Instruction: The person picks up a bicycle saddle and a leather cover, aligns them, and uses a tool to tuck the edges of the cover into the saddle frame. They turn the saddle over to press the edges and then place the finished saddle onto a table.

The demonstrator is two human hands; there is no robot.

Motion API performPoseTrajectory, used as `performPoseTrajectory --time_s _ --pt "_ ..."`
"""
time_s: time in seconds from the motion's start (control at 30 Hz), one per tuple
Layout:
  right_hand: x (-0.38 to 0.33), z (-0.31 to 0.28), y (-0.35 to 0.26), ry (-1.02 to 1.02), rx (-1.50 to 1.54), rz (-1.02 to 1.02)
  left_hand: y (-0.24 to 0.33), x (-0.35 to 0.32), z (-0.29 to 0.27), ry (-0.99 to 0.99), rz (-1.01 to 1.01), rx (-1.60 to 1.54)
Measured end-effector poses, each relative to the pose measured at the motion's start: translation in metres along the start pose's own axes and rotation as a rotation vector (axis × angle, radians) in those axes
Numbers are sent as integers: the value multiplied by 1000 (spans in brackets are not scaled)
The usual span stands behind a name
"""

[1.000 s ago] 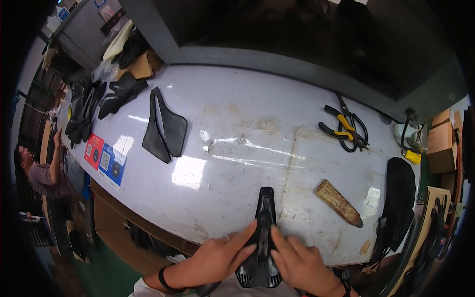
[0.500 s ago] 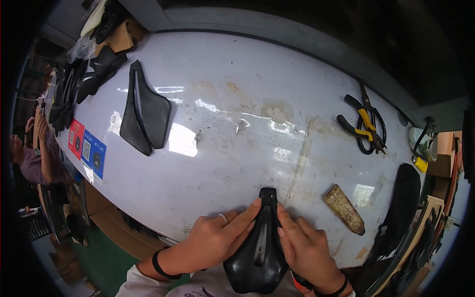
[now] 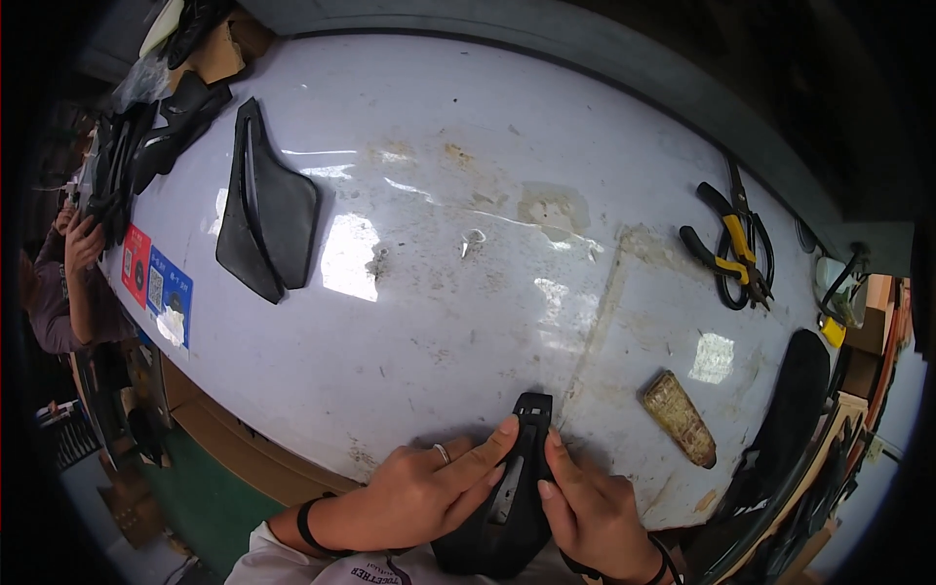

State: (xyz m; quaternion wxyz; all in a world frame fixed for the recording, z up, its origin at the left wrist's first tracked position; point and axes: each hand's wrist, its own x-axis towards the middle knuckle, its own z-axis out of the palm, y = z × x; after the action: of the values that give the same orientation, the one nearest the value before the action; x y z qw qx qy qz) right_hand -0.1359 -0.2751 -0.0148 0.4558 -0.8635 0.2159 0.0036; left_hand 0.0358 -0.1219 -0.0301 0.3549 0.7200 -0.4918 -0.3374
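A black bicycle saddle (image 3: 527, 517) is at the table's near edge, its narrow nose pointing away from me and a long slot down its middle. My left hand (image 3: 414, 492) holds it from the left, with the forefinger pressed along the side of the nose. From the right, my right hand (image 3: 602, 517) grips the opposite side, thumb and forefinger against the black surface. The fingers under the saddle are hidden, and its wide rear runs down toward my shirt. Far left on the table lies a flat black saddle cover (image 3: 285, 210) with a slit.
Yellow-and-black pliers (image 3: 726, 258) lie over black-handled scissors (image 3: 769, 229) at the right. Nearer is a worn, stained block (image 3: 679, 419). More black pieces (image 3: 180, 132) are heaped at the far left, by red and blue cards (image 3: 170, 292). Beyond the left edge, a person (image 3: 73, 278) is at work.
Both hands and the saddle have come slightly nearer to me, and the saddle's nose tilts a little differently. My view has shifted a little. Both hands keep their hold.
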Motion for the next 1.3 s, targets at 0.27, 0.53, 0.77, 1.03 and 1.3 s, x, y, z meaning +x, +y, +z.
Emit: performPoseTrajectory --time_s 0.27,0.53,0.77,1.03,1.3 --pt "-12 7 1 15 77 3 6 -6 9 42 -7 -34" --pt "-14 25 0 6 -71 21 0 0 19 40 45 122" --pt "-5 19 -22 -97 -409 19 8 1 22 85 110 442" --pt "-14 30 -3 67 -447 -106 13 17 18 -81 87 441" --pt "-70 -26 -13 -101 -8 -295 21 15 37 -14 15 519"
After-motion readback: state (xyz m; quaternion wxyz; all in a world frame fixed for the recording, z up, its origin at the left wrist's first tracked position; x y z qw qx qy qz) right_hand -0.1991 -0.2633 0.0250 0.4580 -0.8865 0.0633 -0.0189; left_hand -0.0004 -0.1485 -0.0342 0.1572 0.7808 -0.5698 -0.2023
